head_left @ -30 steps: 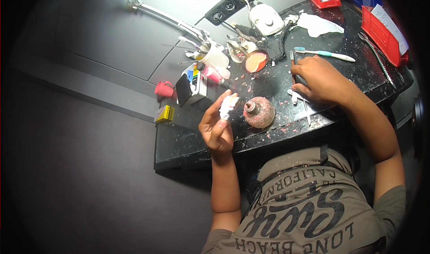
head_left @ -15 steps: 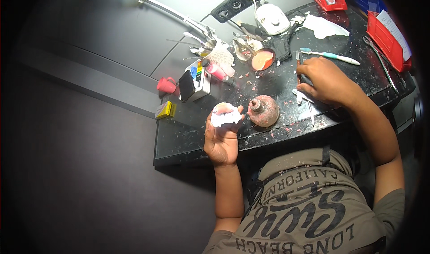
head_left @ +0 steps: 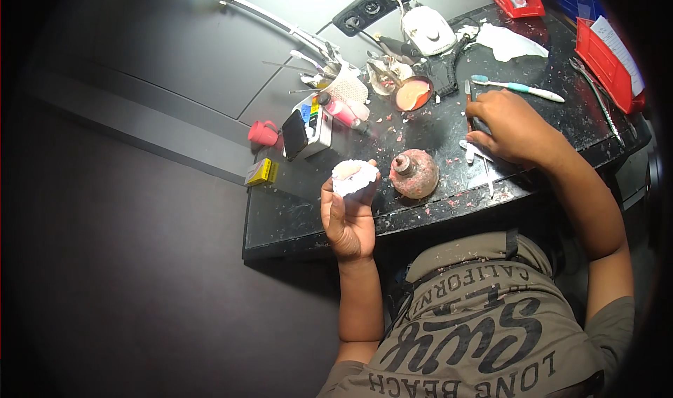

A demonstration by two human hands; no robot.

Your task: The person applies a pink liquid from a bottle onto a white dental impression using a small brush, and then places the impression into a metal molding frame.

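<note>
My left hand [head_left: 349,223] holds a white plaster dental model [head_left: 355,179] with pink wax on it, up above the table's front edge. The fingers wrap round its sides and underside. Over the table to the right, my right hand [head_left: 512,126] has its fingers curled at the brown handle of a slim wax knife [head_left: 468,102], whose blade points away from me. Part of that handle is hidden by the fingers. Between the hands stands a round, wax-spattered spirit burner [head_left: 415,175]. Small white-handled tools [head_left: 479,154] lie just below my right hand.
A toothbrush [head_left: 522,88] lies beyond my right hand. Further back are a round dish of pink wax [head_left: 413,93], a white device [head_left: 427,30] and a tool basket [head_left: 348,86]. Red bins [head_left: 608,65] stand at the right; a phone [head_left: 294,134] leans at the left. Wax crumbs litter the black table [head_left: 294,219].
The dental model has tilted and turned a little in my left hand, so its pink wax shows from another angle. My right hand has stayed in place at the wax knife.
</note>
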